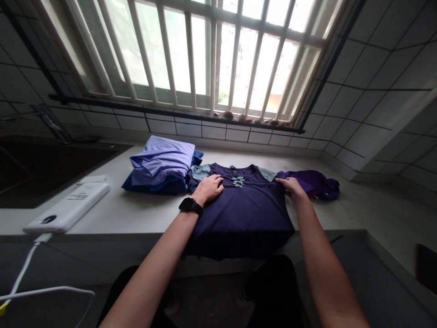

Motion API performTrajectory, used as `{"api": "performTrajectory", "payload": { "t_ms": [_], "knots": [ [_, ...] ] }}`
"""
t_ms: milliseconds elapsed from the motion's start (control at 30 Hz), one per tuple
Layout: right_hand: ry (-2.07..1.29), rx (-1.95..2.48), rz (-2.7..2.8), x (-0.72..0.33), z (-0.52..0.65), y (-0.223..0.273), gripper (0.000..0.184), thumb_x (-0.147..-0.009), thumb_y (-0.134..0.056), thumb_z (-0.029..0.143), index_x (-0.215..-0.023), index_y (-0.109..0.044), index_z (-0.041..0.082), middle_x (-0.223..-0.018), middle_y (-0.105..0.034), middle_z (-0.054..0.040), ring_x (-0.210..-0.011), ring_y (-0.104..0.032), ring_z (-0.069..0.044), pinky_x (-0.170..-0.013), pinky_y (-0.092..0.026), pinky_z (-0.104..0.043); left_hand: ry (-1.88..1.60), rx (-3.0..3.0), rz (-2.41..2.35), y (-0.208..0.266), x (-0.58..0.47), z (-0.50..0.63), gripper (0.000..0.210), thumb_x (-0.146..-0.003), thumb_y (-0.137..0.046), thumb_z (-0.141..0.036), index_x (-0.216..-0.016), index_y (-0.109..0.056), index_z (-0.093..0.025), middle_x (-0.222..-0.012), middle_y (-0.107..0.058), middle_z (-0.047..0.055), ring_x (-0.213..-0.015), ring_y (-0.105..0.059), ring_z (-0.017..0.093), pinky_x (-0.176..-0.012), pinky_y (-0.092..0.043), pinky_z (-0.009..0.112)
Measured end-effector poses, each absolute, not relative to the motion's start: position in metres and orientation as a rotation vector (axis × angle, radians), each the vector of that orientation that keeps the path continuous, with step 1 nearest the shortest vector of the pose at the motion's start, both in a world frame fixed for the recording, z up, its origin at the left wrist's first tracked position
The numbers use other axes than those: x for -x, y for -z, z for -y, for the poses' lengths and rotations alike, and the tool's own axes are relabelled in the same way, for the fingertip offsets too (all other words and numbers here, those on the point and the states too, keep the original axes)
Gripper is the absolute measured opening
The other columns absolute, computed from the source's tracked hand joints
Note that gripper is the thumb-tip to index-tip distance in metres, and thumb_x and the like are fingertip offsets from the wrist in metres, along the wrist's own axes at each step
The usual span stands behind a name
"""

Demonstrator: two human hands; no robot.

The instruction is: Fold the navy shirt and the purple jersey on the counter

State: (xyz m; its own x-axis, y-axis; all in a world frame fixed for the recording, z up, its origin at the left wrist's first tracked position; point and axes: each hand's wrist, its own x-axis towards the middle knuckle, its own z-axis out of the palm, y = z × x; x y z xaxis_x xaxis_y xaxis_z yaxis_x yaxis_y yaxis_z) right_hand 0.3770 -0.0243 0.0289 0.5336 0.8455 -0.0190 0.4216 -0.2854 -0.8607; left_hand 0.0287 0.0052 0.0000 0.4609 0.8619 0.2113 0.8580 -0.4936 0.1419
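A dark navy shirt (244, 207) with patterned light-blue shoulders and small bows below the neckline lies spread on the white counter, its lower part hanging over the front edge. My left hand (209, 187), with a black watch on the wrist, rests flat on the shirt near its left shoulder, fingers stretched out. At the opposite side my right hand (292, 186) grips the shirt's edge by the sleeve; some of its fingers are hidden. Just behind my right hand lies a crumpled purple garment (317, 183). Left of the shirt sits a folded lavender cloth (164, 159) on top of darker blue cloth (155, 187).
A white power bank (70, 207) with a cable (25, 262) lies at the left, by a dark sink (51, 168) with a faucet (51, 123). Behind the counter (146, 214) is a barred window with small shell-like objects (228, 115) on its sill. A dark object (425, 266) shows at far right.
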Motion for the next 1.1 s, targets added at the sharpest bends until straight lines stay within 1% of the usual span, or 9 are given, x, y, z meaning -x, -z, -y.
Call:
{"api": "performTrajectory", "payload": {
  "t_ms": [100, 200, 367, 533, 633, 733, 867, 1000, 1100],
  "knots": [
    [-0.868, 1.801, 0.841, -0.371, 0.022, -0.038, 0.013, -0.087, -0.065, 0.024, -0.076, -0.063, 0.019, -0.067, -0.065, -0.0017, -0.061, -0.062, -0.016, -0.056, -0.053, -0.024, -0.393, -2.671, -1.575, -0.001, -0.029, -0.004, 0.048, -0.1, -0.044, -0.03, -0.142, -0.064, -0.017, -0.156, -0.057, 0.011, -0.146, -0.052, 0.024, -0.124, -0.038, 0.035],
    [-0.934, 1.739, 0.824, -0.369, 0.022, -0.045, 0.02, -0.093, -0.061, 0.027, -0.074, -0.058, 0.021, -0.064, -0.06, -0.0013, -0.061, -0.061, -0.016, -0.056, -0.053, -0.023, -0.372, -2.676, -1.572, -0.003, -0.03, -0.003, 0.05, -0.1, -0.043, -0.03, -0.144, -0.063, -0.014, -0.157, -0.057, 0.013, -0.146, -0.052, 0.025, -0.125, -0.037, 0.035],
    [-0.999, 1.674, 0.854, -0.373, 0.03, -0.047, 0.019, -0.076, -0.074, 0.01, -0.079, -0.059, 0.021, -0.066, -0.062, 0.0033, -0.06, -0.06, -0.012, -0.058, -0.052, -0.02, -0.381, -2.665, -1.586, -0.001, -0.03, -0.005, 0.049, -0.099, -0.045, -0.029, -0.142, -0.064, -0.016, -0.156, -0.058, 0.011, -0.145, -0.053, 0.025, -0.124, -0.038, 0.034],
    [-0.93, 1.81, 0.995, -0.374, 0.029, -0.046, 0.015, -0.069, -0.074, 0.005, -0.073, -0.066, 0.017, -0.059, -0.062, 0.0029, -0.056, -0.054, -0.011, -0.049, -0.039, -0.019, -0.461, -2.642, -1.565, 0.002, -0.029, -0.008, 0.046, -0.097, -0.049, -0.027, -0.138, -0.068, -0.018, -0.154, -0.06, 0.01, -0.143, -0.055, 0.026, -0.123, -0.041, 0.036],
    [-0.815, 1.761, 1.078, -0.372, 0.021, -0.046, 0.014, -0.067, -0.073, 0.008, -0.074, -0.067, 0.018, -0.063, -0.065, 0.0023, -0.063, -0.061, -0.014, -0.058, -0.047, -0.022, -0.467, -2.642, -1.557, 0.003, -0.029, -0.008, 0.046, -0.097, -0.05, -0.027, -0.138, -0.068, -0.017, -0.154, -0.06, 0.011, -0.143, -0.055, 0.026, -0.123, -0.041, 0.037],
    [-0.462, 1.816, 1.067, -0.364, 0.016, -0.043, 0.021, -0.065, -0.07, 0.009, -0.084, -0.069, 0.018, -0.08, -0.074, -0.0029, -0.081, -0.07, -0.02, -0.076, -0.055, -0.029, -0.44, -2.644, -1.563, 0.002, -0.03, -0.008, 0.047, -0.099, -0.048, -0.028, -0.14, -0.066, -0.016, -0.155, -0.058, 0.012, -0.145, -0.054, 0.026, -0.124, -0.039, 0.037],
    [0.031, 1.798, 1.408, -0.343, 0.028, -0.037, 0.026, -0.073, -0.057, 0.007, -0.088, -0.073, 0.02, -0.098, -0.078, -0.0089, -0.103, -0.069, -0.026, -0.099, -0.051, -0.036, -0.412, -2.645, -1.575, 0.002, -0.03, -0.008, 0.048, -0.099, -0.047, -0.028, -0.142, -0.064, -0.016, -0.156, -0.057, 0.012, -0.146, -0.052, 0.025, -0.124, -0.038, 0.037],
    [-0.137, 1.635, 2.073, -0.326, 0.048, -0.035, 0.034, -0.073, -0.052, 0.004, -0.088, -0.077, 0.022, -0.089, -0.078, -0.0041, -0.09, -0.07, -0.021, -0.09, -0.051, -0.029, -0.453, -2.637, -1.55, 0.004, -0.029, -0.009, 0.046, -0.099, -0.048, -0.029, -0.14, -0.066, -0.017, -0.155, -0.058, 0.011, -0.145, -0.053, 0.024, -0.123, -0.039, 0.036],
    [-0.246, 1.682, 2.094, -0.322, 0.054, -0.034, 0.039, -0.081, -0.047, 0.007, -0.096, -0.08, 0.021, -0.095, -0.078, -0.0043, -0.091, -0.071, -0.02, -0.087, -0.053, -0.027, -0.471, -2.635, -1.533, 0.005, -0.029, -0.01, 0.046, -0.099, -0.048, -0.029, -0.139, -0.066, -0.016, -0.154, -0.059, 0.013, -0.146, -0.052, 0.025, -0.124, -0.038, 0.036]
  ]
}}
